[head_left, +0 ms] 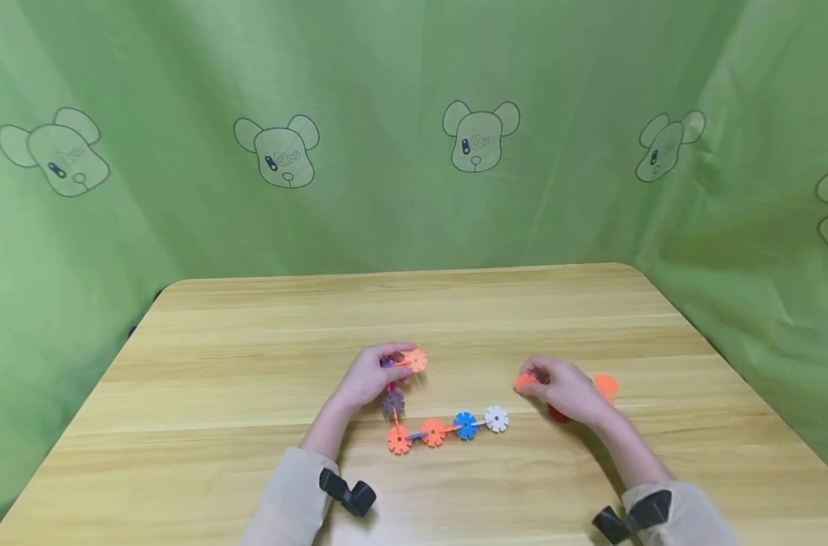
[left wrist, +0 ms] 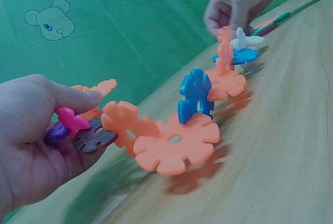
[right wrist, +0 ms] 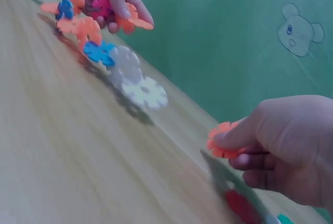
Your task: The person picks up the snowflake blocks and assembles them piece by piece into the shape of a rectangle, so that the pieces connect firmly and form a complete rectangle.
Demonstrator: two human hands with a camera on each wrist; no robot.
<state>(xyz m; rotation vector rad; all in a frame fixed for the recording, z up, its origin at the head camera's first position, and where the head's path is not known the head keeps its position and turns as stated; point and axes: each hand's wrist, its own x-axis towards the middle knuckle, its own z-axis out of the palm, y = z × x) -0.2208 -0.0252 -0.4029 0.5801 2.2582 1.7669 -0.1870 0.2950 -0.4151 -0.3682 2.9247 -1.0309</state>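
Observation:
My left hand (head_left: 368,378) holds one arm of an L-shaped chain of notched flower-shaped plastic discs, its fingers round the purple disc (left wrist: 57,133) and pink disc (left wrist: 72,120). A light orange disc (head_left: 417,360) sticks out past its fingertips. From the grip the chain runs down through a dark brown disc (left wrist: 95,136) to an orange corner disc (head_left: 399,440). It then turns right through an orange disc (head_left: 433,433) and a blue disc (head_left: 465,425) to a white end disc (head_left: 497,418). Apart from the chain, my right hand (head_left: 566,388) pinches a single orange disc (right wrist: 223,139) between thumb and fingers.
Loose discs lie under and beside the right hand: an orange one (head_left: 606,385), a red one (right wrist: 242,206) and a green one (right wrist: 285,218). All rest on a wooden table (head_left: 250,326). Green curtain (head_left: 387,220) hangs behind and at both sides.

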